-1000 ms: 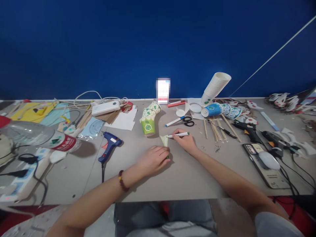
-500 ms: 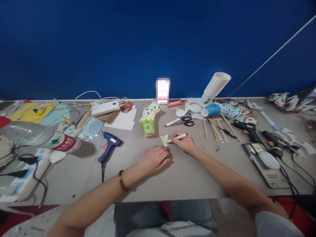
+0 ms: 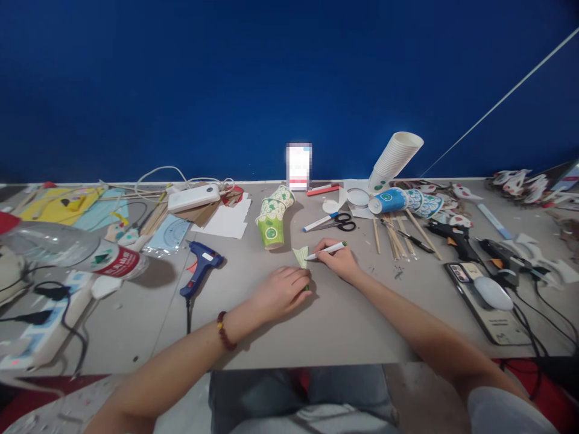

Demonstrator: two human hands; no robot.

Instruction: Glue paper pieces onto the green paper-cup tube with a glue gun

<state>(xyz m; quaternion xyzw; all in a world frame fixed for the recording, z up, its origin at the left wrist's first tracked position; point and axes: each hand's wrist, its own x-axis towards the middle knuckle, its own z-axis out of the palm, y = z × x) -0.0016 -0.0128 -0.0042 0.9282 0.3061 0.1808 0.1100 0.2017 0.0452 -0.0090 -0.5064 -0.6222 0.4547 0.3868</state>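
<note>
A small pale-green paper piece (image 3: pixel 301 256) with dark lines lies at the middle of the table. My right hand (image 3: pixel 335 259) is closed around a white marker (image 3: pixel 326 251) with a green end, its tip at the paper's right edge. My left hand (image 3: pixel 284 292) rests palm down just below the paper, fingers curled together over a small green item (image 3: pixel 307 287) that is mostly hidden, perhaps a cap. Behind the paper lie nested green patterned cups (image 3: pixel 271 226), a blue-capped marker (image 3: pixel 319 222) and black-handled scissors (image 3: pixel 346 222).
A blue glue gun (image 3: pixel 201 268), bottle (image 3: pixel 104 256) and power strip (image 3: pixel 56 319) are on the left. To the right are sticks (image 3: pixel 395 241), blue cups (image 3: pixel 393 200), a white cup stack (image 3: pixel 395 160), black glue guns (image 3: pixel 452 238) and a phone (image 3: pixel 486 319) under a mouse (image 3: pixel 493 293).
The marker in my right hand has tilted slightly, its green end a little farther right and its tip slightly lower. My left hand has stayed in place.
</note>
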